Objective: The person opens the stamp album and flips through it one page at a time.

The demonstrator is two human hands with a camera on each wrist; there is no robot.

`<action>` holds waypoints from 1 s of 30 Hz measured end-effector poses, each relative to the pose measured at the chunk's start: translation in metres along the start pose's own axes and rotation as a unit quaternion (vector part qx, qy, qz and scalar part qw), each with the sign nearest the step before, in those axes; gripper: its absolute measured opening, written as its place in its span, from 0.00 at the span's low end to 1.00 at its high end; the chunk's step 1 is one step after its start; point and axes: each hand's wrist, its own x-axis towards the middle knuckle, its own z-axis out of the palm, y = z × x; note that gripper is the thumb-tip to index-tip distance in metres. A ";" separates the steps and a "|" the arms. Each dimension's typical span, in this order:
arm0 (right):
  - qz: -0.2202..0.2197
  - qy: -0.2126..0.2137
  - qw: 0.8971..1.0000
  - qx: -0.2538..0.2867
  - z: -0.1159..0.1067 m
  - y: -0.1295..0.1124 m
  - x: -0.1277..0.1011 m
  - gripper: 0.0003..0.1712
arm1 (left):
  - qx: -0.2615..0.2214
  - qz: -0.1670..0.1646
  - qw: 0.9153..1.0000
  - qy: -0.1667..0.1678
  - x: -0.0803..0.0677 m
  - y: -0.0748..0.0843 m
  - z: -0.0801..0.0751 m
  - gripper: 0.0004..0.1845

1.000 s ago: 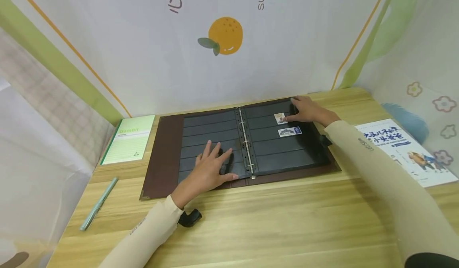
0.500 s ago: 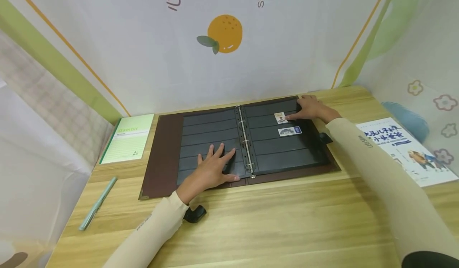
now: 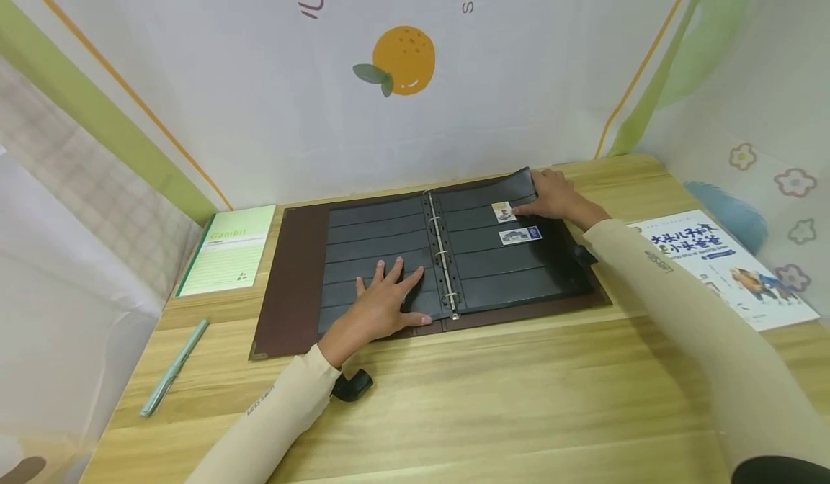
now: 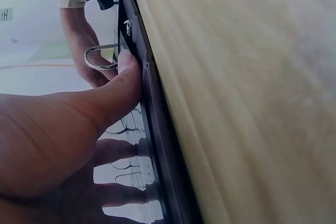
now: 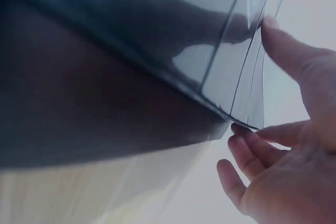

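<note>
A stamp album (image 3: 292, 275) with a dark brown cover and metal rings lies open on the table. My left hand (image 3: 372, 304) rests with spread fingers on the lower part of its black left page (image 3: 376, 235), thumb near the spine. At the far right corner, my right hand (image 3: 554, 194) pinches the black right page (image 3: 499, 282); the right wrist view shows the thumb (image 5: 286, 48) on top and fingers beneath the edge. That corner curves up off the cover. Two stamps sit in the page's strips: a small upright stamp (image 3: 503, 212) by the thumb and a wider blue-and-white stamp (image 3: 521, 235) below.
A pale green notebook (image 3: 227, 250) lies left of the album, with a light green pen (image 3: 173, 369) nearer the front. On the right, a white booklet (image 3: 733, 268) lies partly behind the right sleeve (image 3: 687, 304). A printed curtain (image 3: 519, 73) hangs directly behind the table.
The right page's far corner has risen in my right hand's grip, where it lay flat before. My left hand has shifted slightly right and stays on the left page.
</note>
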 end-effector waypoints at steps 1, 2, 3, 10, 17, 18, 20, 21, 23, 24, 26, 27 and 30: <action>-0.006 0.006 1.000 0.005 -0.001 -0.001 -0.001 0.45 | 0.001 0.001 1.000 0.001 0.000 0.000 0.000 0.48; -0.017 0.013 1.000 0.017 -0.002 0.000 -0.002 0.42 | 0.001 0.003 1.000 0.003 0.000 -0.001 0.000 0.48; -0.029 0.016 0.999 0.027 -0.003 0.001 -0.002 0.40 | 0.002 0.003 1.000 0.002 0.001 -0.001 0.000 0.48; -0.033 -0.079 0.984 0.157 -0.025 0.020 -0.011 0.42 | -0.001 0.008 1.000 0.002 0.000 -0.001 0.000 0.47; -0.017 -0.198 0.937 0.288 -0.043 0.031 -0.020 0.46 | -0.002 0.008 1.000 0.001 -0.001 -0.003 0.001 0.47; -0.019 -0.201 0.934 0.295 -0.045 0.031 -0.020 0.46 | -0.003 0.008 1.000 0.001 -0.001 -0.003 0.001 0.47; -0.018 -0.196 0.929 0.313 -0.049 0.030 -0.019 0.46 | -0.005 0.009 1.000 0.003 -0.001 -0.003 0.001 0.47; -0.014 -0.190 0.927 0.322 -0.051 0.028 -0.018 0.45 | -0.006 0.009 1.000 0.003 -0.001 -0.003 0.001 0.47; -0.003 -0.177 0.921 0.346 -0.057 0.024 -0.017 0.44 | -0.007 0.010 1.000 0.003 -0.001 -0.003 0.001 0.47; 0.003 -0.170 0.918 0.358 -0.060 0.020 -0.016 0.44 | -0.008 0.009 1.000 0.002 -0.002 -0.003 0.001 0.47; 0.016 -0.156 0.912 0.379 -0.066 0.012 -0.015 0.43 | -0.008 0.010 1.000 0.002 -0.002 -0.004 0.001 0.47; 0.022 -0.148 0.910 0.387 -0.069 0.006 -0.014 0.42 | -0.009 0.010 1.000 0.002 -0.002 -0.004 0.001 0.47; 0.032 -0.128 0.908 0.399 -0.080 -0.011 -0.012 0.41 | -0.008 0.005 1.000 -0.001 -0.002 -0.004 0.000 0.47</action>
